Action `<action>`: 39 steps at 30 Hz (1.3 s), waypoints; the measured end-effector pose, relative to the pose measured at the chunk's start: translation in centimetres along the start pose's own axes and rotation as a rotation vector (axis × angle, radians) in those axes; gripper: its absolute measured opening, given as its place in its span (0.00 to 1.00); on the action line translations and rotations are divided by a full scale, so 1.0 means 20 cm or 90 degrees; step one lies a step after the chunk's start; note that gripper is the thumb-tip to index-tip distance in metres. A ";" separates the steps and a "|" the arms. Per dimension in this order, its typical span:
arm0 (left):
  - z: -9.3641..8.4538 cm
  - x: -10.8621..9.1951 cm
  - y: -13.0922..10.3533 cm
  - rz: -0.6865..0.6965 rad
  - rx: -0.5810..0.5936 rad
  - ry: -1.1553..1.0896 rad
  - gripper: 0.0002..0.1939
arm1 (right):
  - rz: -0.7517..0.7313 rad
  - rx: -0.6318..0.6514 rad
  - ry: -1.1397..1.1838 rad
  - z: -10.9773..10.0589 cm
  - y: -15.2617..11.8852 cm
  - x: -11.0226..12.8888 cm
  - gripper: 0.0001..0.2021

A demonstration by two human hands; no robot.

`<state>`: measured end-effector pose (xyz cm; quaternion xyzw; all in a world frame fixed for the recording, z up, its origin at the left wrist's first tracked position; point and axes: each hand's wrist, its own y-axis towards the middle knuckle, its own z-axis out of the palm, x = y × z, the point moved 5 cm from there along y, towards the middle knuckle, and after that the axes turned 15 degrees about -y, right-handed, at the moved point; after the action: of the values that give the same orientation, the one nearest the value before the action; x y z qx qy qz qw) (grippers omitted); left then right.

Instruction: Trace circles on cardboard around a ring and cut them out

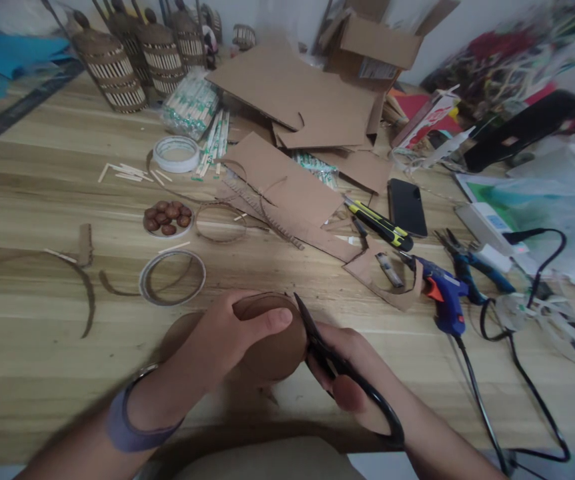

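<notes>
My left hand [230,330] is closed on a rounded piece of brown cardboard [277,353], its thumb lying across the top face. A curved line runs near the cardboard's upper edge. In my right hand [352,347] is a pair of black-handled scissors [330,360], thumb through the big handle loop. The blades point up and away, right beside the cardboard's right edge; whether they touch it I cannot tell. More brown cardboard [177,337] shows behind my left wrist, partly hidden. Just beyond that hand lies an open ring [143,280] with a pale rim.
A dish of brown balls [167,217], a tape roll [176,153] and cardboard sheets [297,93] lie farther back. At right are a box cutter [380,223], a phone [407,207], a blue glue gun [442,293] with a cord, and pliers [472,267]. Several striped lanterns [112,70] stand back left.
</notes>
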<state>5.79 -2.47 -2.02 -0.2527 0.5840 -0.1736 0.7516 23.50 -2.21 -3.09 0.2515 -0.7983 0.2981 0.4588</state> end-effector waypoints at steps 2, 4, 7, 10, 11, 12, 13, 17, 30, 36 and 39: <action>-0.01 0.01 0.00 0.003 -0.013 0.004 0.15 | -0.003 0.003 -0.015 0.00 0.00 0.01 0.43; -0.02 0.01 0.00 0.008 -0.022 0.008 0.16 | -0.015 -0.006 -0.021 0.00 0.00 0.01 0.42; -0.01 0.02 0.00 0.001 0.012 0.002 0.17 | -0.016 -0.030 -0.019 0.01 -0.01 0.00 0.41; -0.01 0.01 0.00 -0.006 0.010 0.014 0.16 | -0.006 -0.023 -0.008 0.01 -0.01 0.00 0.41; -0.01 0.01 -0.01 -0.003 -0.004 0.019 0.15 | 0.002 -0.017 -0.003 0.01 -0.01 0.01 0.41; -0.01 0.00 -0.01 0.002 -0.017 0.021 0.15 | 0.013 -0.011 0.002 0.01 -0.01 0.01 0.41; -0.01 0.00 -0.01 0.006 -0.025 0.021 0.14 | 0.026 -0.008 0.006 0.01 -0.01 0.01 0.40; 0.00 0.00 -0.01 0.010 0.011 0.006 0.12 | 0.045 -0.012 0.006 0.00 -0.01 0.03 0.41; -0.01 0.01 -0.01 -0.003 -0.014 0.016 0.13 | 0.003 -0.046 -0.032 0.01 -0.01 0.04 0.40; -0.01 0.02 -0.01 -0.006 -0.013 0.020 0.15 | -0.001 -0.054 -0.045 0.01 -0.02 0.03 0.40; -0.01 0.02 -0.01 -0.003 -0.014 0.004 0.16 | -0.003 -0.062 -0.039 0.01 -0.02 0.03 0.40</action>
<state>5.72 -2.85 -2.22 -0.2618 0.5879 -0.1701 0.7463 23.34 -2.65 -2.49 0.2403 -0.8249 0.2500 0.4465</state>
